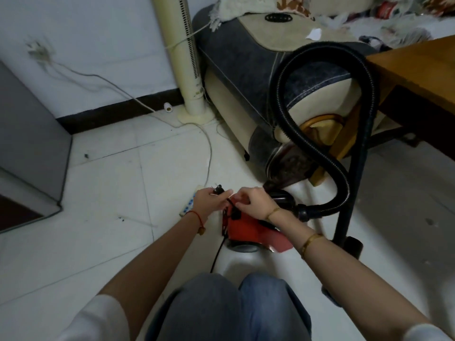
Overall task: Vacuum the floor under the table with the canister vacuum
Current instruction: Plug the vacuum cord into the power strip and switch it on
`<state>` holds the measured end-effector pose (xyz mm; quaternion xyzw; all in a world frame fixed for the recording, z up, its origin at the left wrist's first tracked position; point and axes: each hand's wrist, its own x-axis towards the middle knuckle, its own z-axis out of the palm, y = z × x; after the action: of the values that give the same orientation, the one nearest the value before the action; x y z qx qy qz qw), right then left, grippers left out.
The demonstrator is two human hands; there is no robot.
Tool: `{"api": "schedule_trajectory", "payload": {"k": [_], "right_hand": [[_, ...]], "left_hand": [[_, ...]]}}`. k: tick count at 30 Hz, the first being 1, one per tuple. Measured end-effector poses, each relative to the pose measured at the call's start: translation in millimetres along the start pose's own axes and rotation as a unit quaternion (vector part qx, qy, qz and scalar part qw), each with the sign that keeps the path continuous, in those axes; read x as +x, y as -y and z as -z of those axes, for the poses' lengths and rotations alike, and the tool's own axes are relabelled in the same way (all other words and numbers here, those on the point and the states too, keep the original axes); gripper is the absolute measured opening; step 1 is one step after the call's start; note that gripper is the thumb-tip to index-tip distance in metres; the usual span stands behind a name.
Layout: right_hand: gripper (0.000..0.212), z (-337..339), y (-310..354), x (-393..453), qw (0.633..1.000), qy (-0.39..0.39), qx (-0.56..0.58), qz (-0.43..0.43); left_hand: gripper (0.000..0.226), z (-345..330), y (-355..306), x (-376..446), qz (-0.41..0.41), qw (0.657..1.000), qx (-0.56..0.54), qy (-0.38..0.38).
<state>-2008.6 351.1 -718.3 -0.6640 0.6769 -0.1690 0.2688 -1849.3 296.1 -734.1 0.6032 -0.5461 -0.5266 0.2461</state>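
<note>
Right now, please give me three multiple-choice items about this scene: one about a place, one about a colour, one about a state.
1. Where does the power strip lie?
A. on the sofa
B. on the floor, left of the vacuum
C. on the table

2. What colour is the vacuum body?
A. red
B. green
C. white

3. What does the left hand hold?
A. nothing
B. the hose
C. the black plug

Answers:
1 B, it lies on the tiles by the left hand.
2 A, its shell is red.
3 C, its fingers pinch the plug.

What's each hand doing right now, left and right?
Left hand: holds the black plug of the power cord.
Right hand: pinches the cord above the red canister vacuum.
</note>
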Motion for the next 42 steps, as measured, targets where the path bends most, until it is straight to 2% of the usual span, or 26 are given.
{"api": "schedule_trajectory", "payload": {"k": [2, 6, 9, 12, 18, 23, 28, 35, 42], "right_hand": [[0.018, -17, 10, 9, 1.0, 0.027, 0.01, 0.005], [0.031, -38, 30, 26, 0.998, 0.036, 0.059, 0.006], [0.03, -42, 39, 43, 0.996, 0.011, 0.089, 0.001], [0.019, -37, 46, 70, 0.992, -0.021, 0.127, 0.003], [0.015, -19, 79, 132, 0.983, -0.062, 0.157, 0.069], [0.018, -29, 85, 176, 0.992, 0.015, 0.02, 0.121], [0.023, -68, 56, 197, 0.979, 0.087, -0.12, 0.143], [0.027, -124, 34, 224, 0.95, 0.062, -0.241, 0.19], [0.026, -169, 19, 241, 0.929, 0.089, -0.303, 0.191]], "left_hand": [[0.025, 13, 8, -2, 0.019, 0.996, -0.08, 0.024], [0.021, 41, 20, -5, 0.011, 0.993, -0.115, 0.021], [0.04, 63, 43, 2, -0.024, 0.999, 0.02, -0.021], [0.028, 76, 74, 13, -0.037, 0.983, 0.174, -0.049], [0.023, 79, 118, 42, 0.01, 0.965, 0.238, -0.113], [0.032, 68, 145, 77, 0.057, 0.957, 0.251, -0.132], [0.036, 51, 176, 108, 0.064, 0.954, 0.26, -0.133], [0.049, 39, 211, 140, 0.088, 0.95, 0.262, -0.148], [0.062, 32, 232, 156, 0.068, 0.948, 0.266, -0.161]]}}
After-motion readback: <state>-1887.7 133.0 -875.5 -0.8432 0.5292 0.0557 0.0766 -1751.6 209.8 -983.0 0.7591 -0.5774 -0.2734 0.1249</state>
